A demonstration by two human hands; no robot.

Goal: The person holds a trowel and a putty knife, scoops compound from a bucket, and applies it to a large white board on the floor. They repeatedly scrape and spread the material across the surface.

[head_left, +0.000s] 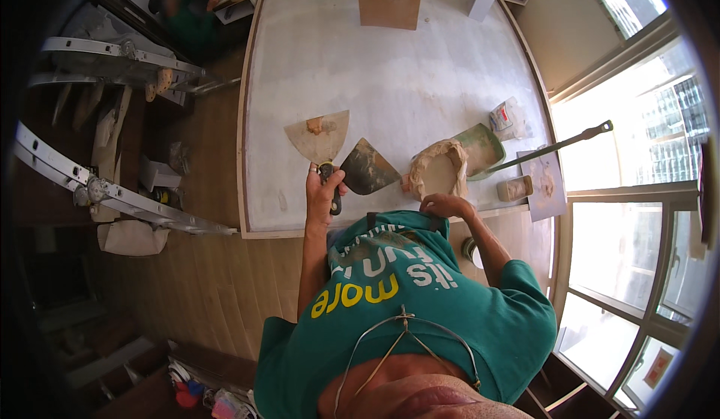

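Note:
My left hand [325, 188] is closed around the black handle of a putty knife [321, 147]. Its wide, pale blade points away from me and carries an orange-brown smear. Against that hand lies a second, dark, stained scraper blade [365, 168]; its handle is hidden, and whether I grip it too is unclear. My right hand [448, 206] has its fingers curled at the near side of an open bag [463, 188] with a rolled-down rim and off-white contents. It is close to my shirt's hem, and what the fingertips pinch, if anything, is hidden.
Beyond the bag are a green container [487, 143], a long dark-handled tool [559, 147], a white tub [508, 117] and a small box [514, 188]. A cardboard box [388, 6] stands at the white board's [315, 66] far side. A ladder [127, 201] is at left, windows at right.

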